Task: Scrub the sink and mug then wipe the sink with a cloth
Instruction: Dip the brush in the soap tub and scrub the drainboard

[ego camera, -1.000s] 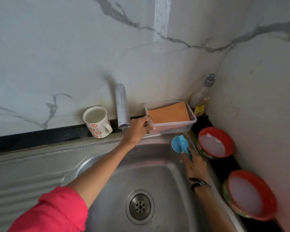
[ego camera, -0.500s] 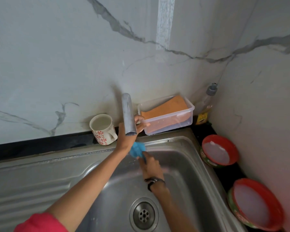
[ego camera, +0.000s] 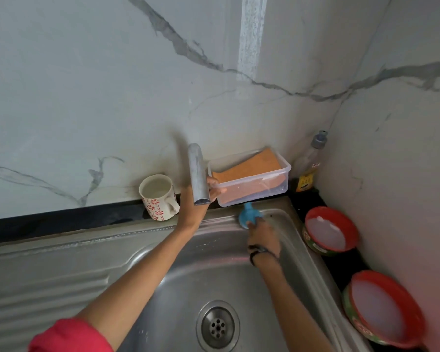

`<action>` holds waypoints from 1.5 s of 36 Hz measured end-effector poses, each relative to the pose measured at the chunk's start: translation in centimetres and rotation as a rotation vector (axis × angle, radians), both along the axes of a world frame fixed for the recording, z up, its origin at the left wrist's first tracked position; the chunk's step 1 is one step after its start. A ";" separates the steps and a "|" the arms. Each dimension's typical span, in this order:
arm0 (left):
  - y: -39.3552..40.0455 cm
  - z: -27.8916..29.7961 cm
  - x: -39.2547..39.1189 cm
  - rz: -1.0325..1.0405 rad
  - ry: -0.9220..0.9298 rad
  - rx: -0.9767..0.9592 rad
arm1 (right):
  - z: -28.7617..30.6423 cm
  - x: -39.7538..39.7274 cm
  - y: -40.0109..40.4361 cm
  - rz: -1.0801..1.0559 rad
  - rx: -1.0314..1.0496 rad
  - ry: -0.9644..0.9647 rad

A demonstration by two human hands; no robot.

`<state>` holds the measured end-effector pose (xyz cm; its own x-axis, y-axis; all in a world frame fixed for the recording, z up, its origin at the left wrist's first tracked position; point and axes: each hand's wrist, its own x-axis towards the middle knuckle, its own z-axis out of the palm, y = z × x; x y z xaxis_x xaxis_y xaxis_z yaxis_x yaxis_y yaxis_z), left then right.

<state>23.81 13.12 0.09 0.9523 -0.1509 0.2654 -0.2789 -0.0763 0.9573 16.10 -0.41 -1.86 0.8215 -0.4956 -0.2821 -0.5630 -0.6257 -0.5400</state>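
Note:
A steel sink (ego camera: 178, 280) fills the lower view, its drain (ego camera: 217, 326) near the bottom. My right hand (ego camera: 263, 237) is shut on a blue scrubber (ego camera: 249, 215), pressed against the sink's back rim just below a clear plastic container (ego camera: 254, 191). An orange cloth (ego camera: 249, 168) lies inside that container. My left hand (ego camera: 196, 207) reaches behind the tap spout (ego camera: 198, 174) and grips the container's left corner. A white mug (ego camera: 158, 196) with red flowers stands upright on the black ledge, left of the tap.
A soap bottle (ego camera: 310, 163) stands in the back right corner. Two red-rimmed bowls (ego camera: 330, 232) (ego camera: 384, 308) holding white liquid sit on the narrow ledge right of the sink. The ribbed drainboard (ego camera: 36, 283) lies to the left. Marble walls close in behind and on the right.
My right hand swept the blue scrubber left along the sink's back rim, then back to the right under the container. My left hand kept its hold on the container's corner.

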 end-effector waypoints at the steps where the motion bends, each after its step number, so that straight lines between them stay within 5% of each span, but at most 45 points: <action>1: -0.1 -0.3 0.1 0.005 0.004 0.004 | -0.1 -0.2 1.2 0.050 -0.019 0.005; 5: -0.6 -1.2 0.3 0.047 0.015 0.018 | -0.1 -0.7 1.3 0.130 -0.180 0.000; 12: -1.7 -1.5 0.1 0.048 0.009 0.034 | 0.9 -0.7 -5.6 -0.036 -0.405 0.051; 37: -4.8 -4.3 -1.3 0.106 -0.029 0.291 | -1.7 -9.1 -3.9 -0.053 -0.643 0.086; 45: -5.2 -4.6 -1.9 0.108 -0.069 0.357 | -0.3 -5.6 -5.0 0.031 -0.580 0.073; 54: -5.3 -5.6 -3.7 -0.018 0.031 0.400 | 0.9 -11.9 -4.1 0.072 -0.406 0.129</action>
<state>20.16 7.83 -5.50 0.9551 -0.2537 0.1533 -0.2551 -0.4402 0.8609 4.20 -4.53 -1.00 0.8290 -0.5299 -0.1787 -0.5565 -0.8132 -0.1700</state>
